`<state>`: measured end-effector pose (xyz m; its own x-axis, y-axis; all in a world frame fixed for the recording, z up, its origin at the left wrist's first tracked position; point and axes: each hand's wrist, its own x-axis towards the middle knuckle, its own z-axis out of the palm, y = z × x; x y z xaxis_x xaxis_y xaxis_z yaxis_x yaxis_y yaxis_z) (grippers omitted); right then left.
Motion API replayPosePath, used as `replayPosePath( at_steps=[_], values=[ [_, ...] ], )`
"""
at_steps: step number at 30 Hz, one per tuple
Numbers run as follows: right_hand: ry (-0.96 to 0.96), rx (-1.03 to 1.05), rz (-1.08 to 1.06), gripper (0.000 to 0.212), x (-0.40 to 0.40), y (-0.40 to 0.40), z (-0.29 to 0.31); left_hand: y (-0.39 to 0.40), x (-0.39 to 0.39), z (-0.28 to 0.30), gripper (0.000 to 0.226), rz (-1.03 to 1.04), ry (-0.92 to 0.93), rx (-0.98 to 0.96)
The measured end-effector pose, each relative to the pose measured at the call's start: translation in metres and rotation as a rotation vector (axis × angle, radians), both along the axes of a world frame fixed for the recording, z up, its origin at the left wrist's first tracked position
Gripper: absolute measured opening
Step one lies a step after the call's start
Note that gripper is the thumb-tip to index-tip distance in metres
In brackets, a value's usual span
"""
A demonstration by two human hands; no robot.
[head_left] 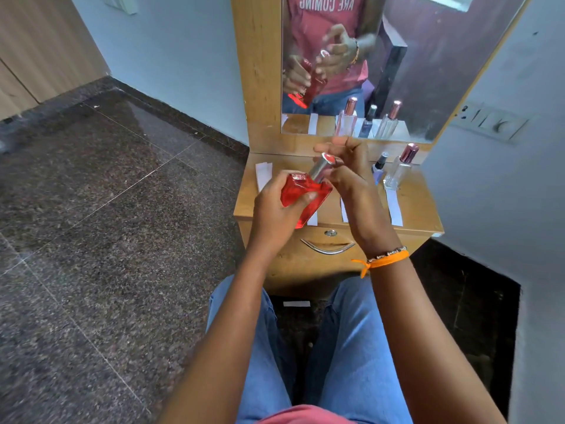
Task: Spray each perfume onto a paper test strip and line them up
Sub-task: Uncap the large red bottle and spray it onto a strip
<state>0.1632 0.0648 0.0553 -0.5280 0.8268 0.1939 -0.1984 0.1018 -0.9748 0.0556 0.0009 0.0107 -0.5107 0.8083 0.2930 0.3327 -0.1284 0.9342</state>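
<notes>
My left hand (276, 206) grips a red glass perfume bottle (302, 194), tilted over the wooden dresser top (419, 206). My right hand (348, 169) is closed around its silver cap (321, 168) at the bottle's neck. Several white paper strips lie on the dresser: one at the far left (263, 175), one under the bottle (312, 220), one partly hidden by my right wrist (344, 211), one at the right (394, 209). A small purple bottle (378, 169) and a clear bottle with a pink cap (400, 168) stand at the back right.
A mirror (428, 71) rises behind the dresser and reflects the bottles and hands. A drawer with a metal handle (327, 247) faces my knees. One paper strip (296, 303) lies on the dark floor between my legs. A wall switch panel (489, 122) is to the right.
</notes>
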Motion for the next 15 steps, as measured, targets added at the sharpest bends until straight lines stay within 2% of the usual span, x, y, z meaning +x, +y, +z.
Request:
replayPosePath(
  at_steps=[4, 6, 9, 15],
  values=[
    [0.103, -0.107, -0.314, 0.013, -0.025, -0.007, 0.006, 0.0, 0.011, 0.001, 0.038, -0.037, 0.056, -0.028],
    [0.143, -0.145, -0.371, 0.019, -0.029, -0.003, 0.007, -0.002, 0.012, 0.001, 0.042, -0.054, 0.08, -0.041],
    [0.195, -0.206, -0.298, 0.029, -0.028, 0.003, 0.008, -0.005, 0.007, -0.002, 0.033, -0.099, 0.054, -0.061],
    [0.2, -0.289, 0.046, 0.033, -0.019, 0.006, 0.008, -0.013, 0.0, -0.004, 0.023, -0.293, -0.199, -0.081]
  ],
)
